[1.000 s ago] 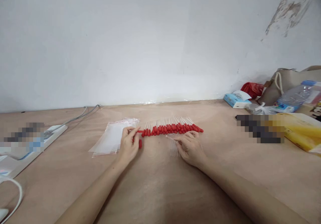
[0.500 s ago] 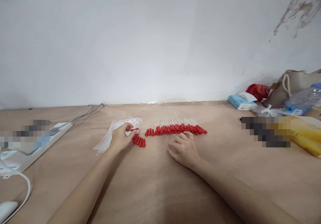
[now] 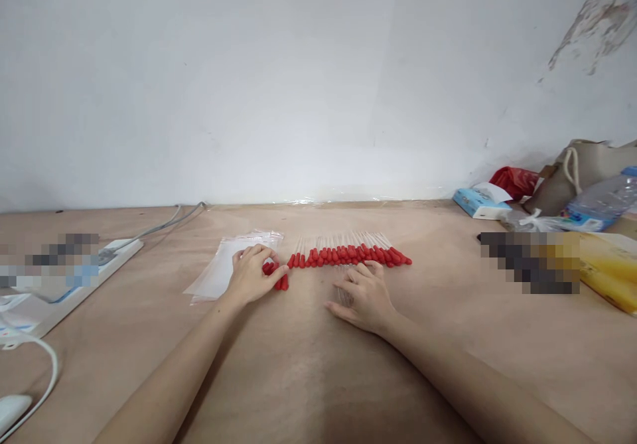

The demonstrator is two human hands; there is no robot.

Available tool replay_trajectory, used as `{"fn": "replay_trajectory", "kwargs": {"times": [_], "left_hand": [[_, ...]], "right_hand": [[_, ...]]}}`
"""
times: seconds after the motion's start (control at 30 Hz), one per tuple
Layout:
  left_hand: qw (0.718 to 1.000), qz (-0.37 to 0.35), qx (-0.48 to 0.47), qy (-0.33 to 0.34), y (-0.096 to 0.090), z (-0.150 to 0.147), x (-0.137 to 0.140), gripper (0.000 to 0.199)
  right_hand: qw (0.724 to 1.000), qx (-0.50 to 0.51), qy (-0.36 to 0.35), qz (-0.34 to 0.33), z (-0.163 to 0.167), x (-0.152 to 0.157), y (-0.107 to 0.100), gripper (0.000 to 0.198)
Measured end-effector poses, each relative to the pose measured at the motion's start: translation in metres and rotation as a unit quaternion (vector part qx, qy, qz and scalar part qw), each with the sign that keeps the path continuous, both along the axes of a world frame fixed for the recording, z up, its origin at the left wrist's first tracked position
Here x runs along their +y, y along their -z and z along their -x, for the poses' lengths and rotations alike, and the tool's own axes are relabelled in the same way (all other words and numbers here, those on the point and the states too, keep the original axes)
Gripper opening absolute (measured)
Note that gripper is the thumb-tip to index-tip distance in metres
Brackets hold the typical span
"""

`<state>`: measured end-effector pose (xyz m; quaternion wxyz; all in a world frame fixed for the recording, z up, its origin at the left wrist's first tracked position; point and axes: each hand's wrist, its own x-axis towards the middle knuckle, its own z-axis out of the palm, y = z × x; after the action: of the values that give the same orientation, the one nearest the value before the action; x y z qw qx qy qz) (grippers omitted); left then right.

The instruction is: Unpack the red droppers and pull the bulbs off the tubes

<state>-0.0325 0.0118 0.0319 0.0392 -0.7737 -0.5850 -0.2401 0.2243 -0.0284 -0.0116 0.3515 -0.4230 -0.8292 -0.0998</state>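
Note:
A row of glass droppers with red rubber bulbs (image 3: pixel 343 254) lies side by side on the table, thin clear stems pointing towards the wall. At the row's left end is a small group of red bulbs (image 3: pixel 283 282). My left hand (image 3: pixel 253 273) curves over that group, thumb and fingers apart, hiding part of it; I see nothing gripped. My right hand (image 3: pixel 365 298) rests just in front of the row with its fingers spread. Clear glass tubes (image 3: pixel 343 293) show beneath its fingers and are partly covered.
Clear plastic bags (image 3: pixel 213 268) lie under and beside my left hand. At left is a white power strip (image 3: pixel 119 251) with cables. To the right are a blue tissue pack (image 3: pixel 480 204), a plastic bottle (image 3: pixel 600 202), a grey bag (image 3: pixel 572 165) and a yellow package (image 3: pixel 610 271).
My left hand had a red bulb at its fingertips; now it has shifted right, over the bulb group, fingers apart. My right thumb has stretched slightly left.

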Motion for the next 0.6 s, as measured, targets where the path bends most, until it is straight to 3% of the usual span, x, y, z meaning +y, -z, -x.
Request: {"fn": "replay_trajectory", "kwargs": {"times": [0.23, 0.4, 0.6], "left_hand": [[0.995, -0.026, 0.044, 0.08, 0.002, -0.041, 0.008, 0.026], [0.997, -0.009, 0.048, 0.066, 0.005, -0.058, 0.022, 0.025], [0.998, -0.015, 0.015, 0.057, 0.008, -0.061, 0.023, 0.014]], "right_hand": [[0.997, 0.07, 0.044, 0.002, -0.005, 0.0, -0.006, 0.022], [0.993, 0.081, 0.085, 0.021, -0.022, 0.002, -0.013, 0.019], [0.99, 0.1, 0.099, 0.011, -0.035, 0.001, -0.005, 0.018]]}}
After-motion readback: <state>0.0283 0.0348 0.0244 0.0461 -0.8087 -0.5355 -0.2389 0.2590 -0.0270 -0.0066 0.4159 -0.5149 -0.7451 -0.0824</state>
